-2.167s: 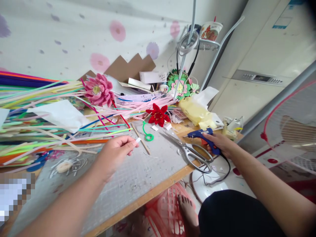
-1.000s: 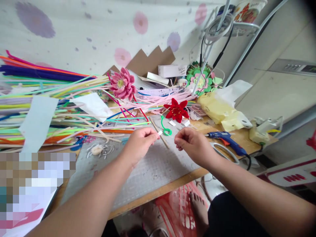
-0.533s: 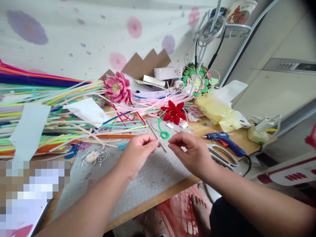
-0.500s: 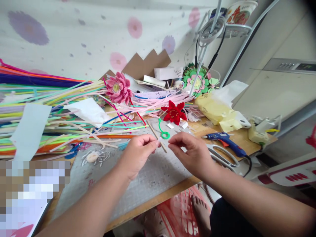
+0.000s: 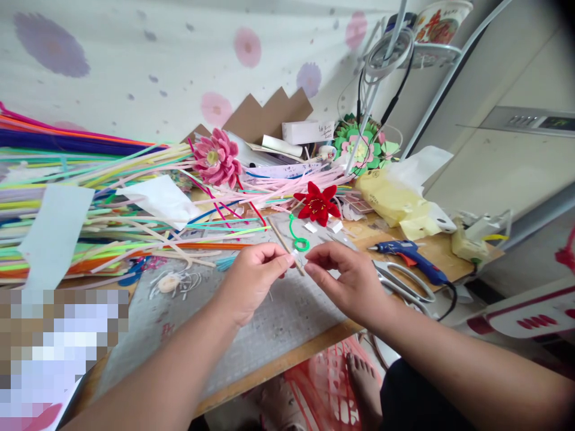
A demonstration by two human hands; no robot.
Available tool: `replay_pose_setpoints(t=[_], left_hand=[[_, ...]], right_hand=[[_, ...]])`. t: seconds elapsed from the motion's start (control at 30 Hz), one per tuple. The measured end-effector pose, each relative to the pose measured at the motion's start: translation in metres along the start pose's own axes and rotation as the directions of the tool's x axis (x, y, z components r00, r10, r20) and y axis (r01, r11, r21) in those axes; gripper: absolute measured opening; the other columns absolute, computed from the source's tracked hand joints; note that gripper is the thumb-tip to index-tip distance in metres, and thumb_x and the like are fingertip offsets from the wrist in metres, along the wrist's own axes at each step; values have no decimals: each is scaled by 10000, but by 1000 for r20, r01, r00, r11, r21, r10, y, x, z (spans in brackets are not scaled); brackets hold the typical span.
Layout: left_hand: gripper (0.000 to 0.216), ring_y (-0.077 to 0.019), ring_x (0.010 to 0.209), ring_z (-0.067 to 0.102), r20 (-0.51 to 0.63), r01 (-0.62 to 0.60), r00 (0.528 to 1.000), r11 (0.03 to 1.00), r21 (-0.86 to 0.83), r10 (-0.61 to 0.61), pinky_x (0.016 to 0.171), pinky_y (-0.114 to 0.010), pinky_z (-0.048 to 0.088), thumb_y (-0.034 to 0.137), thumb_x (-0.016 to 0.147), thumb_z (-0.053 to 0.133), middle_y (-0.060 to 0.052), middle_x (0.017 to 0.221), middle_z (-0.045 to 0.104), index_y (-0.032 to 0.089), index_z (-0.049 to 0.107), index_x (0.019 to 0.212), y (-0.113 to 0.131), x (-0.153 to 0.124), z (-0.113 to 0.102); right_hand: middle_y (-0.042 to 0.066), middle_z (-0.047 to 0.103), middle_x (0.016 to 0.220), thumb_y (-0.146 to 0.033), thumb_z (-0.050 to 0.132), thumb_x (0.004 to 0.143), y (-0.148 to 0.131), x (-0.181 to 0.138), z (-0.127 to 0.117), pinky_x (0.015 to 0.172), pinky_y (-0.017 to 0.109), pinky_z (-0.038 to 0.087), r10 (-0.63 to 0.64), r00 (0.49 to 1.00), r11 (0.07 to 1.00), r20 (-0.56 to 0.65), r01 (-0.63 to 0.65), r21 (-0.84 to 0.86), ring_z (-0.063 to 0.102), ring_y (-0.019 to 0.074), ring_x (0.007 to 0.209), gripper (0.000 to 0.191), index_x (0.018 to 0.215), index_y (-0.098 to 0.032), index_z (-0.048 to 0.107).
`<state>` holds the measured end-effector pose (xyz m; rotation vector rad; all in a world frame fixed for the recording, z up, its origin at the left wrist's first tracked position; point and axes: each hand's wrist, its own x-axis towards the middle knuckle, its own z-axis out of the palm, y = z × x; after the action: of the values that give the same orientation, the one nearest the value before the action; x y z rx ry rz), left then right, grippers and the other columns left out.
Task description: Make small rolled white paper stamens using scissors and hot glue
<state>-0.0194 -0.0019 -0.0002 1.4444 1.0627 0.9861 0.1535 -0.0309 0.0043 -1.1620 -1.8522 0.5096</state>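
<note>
My left hand (image 5: 258,278) is closed in a pinch on a small white piece (image 5: 295,254) over the grey cutting mat (image 5: 251,353). A thin pale strand hangs below those fingers. My right hand (image 5: 344,275) is beside it, thumb and forefinger pressed together, the tips a little apart from the left ones. Whatever the right fingers hold is too small to make out. Just beyond the fingertips are a thin wooden stick (image 5: 279,234) and a green pipe cleaner (image 5: 300,243) curled into a ring. A red fuzzy flower (image 5: 317,204) stands behind them.
Bundles of coloured pipe cleaners (image 5: 112,233) fill the left side. A pink flower (image 5: 216,157) rests at the back. Scissors (image 5: 406,281) and a blue glue gun (image 5: 411,257) lie right of my right hand. White stringy fibres (image 5: 169,283) sit on the mat's left.
My hands stay almost in place; the right fingertips have shifted slightly, and the left still pinches the white piece. The view has moved a little.
</note>
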Motion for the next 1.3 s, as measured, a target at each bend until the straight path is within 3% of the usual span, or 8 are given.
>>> replay_pose_setpoints(t=[0.23, 0.37, 0.5, 0.63, 0.83, 1.07, 1.13, 1.3], left_hand=[[183, -130, 615, 437, 62, -21, 998, 999, 50, 18, 601, -266, 332, 316, 740, 607, 25, 600, 531, 179, 606, 618, 6, -2, 0], [176, -127, 581, 414, 85, -22, 996, 994, 105, 13, 570, -260, 314, 298, 716, 596, 31, 571, 501, 185, 583, 582, 9, -3, 2], [175, -120, 547, 380, 143, -36, 990, 987, 156, 13, 542, -257, 289, 290, 707, 581, 39, 544, 465, 188, 564, 566, 10, -4, 2], [196, -113, 512, 322, 189, -65, 982, 974, 219, 23, 505, -254, 245, 292, 709, 566, 52, 508, 387, 192, 540, 543, 9, -4, 2], [188, -106, 503, 320, 207, -125, 976, 957, 261, 71, 503, -252, 258, 260, 711, 561, 54, 513, 385, 187, 543, 539, 9, -4, 2], [202, -115, 536, 367, 209, -132, 975, 957, 258, 78, 522, -252, 287, 288, 736, 572, 41, 548, 433, 185, 555, 563, 9, -4, 1], [193, -118, 537, 376, 222, -134, 972, 956, 259, 76, 524, -253, 292, 279, 732, 567, 40, 547, 440, 187, 553, 563, 9, -4, 1], [234, -106, 518, 344, 246, -169, 964, 945, 281, 99, 523, -253, 280, 238, 720, 548, 53, 526, 387, 186, 480, 503, 8, -3, 2]], right_hand=[[32, 623, 713, -306, 594, 797, 3, 8, -6, 602, 266, 443, 218, 974, 938, 60, -227, 263, 568, 139, 651, 176, 842, -141, 634], [9, 596, 708, -328, 628, 758, 2, 13, -10, 602, 258, 410, 252, 953, 881, 166, -297, 369, 524, 123, 645, 181, 790, -151, 639], [0, 585, 680, -339, 640, 737, 0, 13, -10, 600, 262, 382, 275, 931, 860, 241, -350, 371, 493, 115, 625, 188, 747, -151, 638], [-14, 553, 612, -336, 644, 713, 0, 13, -7, 568, 258, 361, 313, 915, 863, 254, -385, 326, 456, 108, 585, 188, 688, -152, 620], [-31, 523, 565, -305, 634, 697, 0, 13, -6, 544, 250, 344, 354, 894, 841, 276, -433, 324, 432, 98, 549, 158, 656, -154, 615], [9, 612, 614, -312, 622, 692, -2, 12, -9, 608, 268, 430, 391, 851, 671, 351, -524, 524, 536, 120, 588, 174, 648, -146, 644], [15, 622, 629, -326, 624, 699, -2, 12, -10, 600, 267, 429, 388, 857, 680, 339, -514, 523, 538, 121, 590, 186, 653, -147, 644], [-38, 518, 551, -337, 685, 669, -2, 14, -9, 540, 245, 350, 360, 878, 807, 314, -462, 368, 430, 91, 535, 200, 636, -154, 612]])
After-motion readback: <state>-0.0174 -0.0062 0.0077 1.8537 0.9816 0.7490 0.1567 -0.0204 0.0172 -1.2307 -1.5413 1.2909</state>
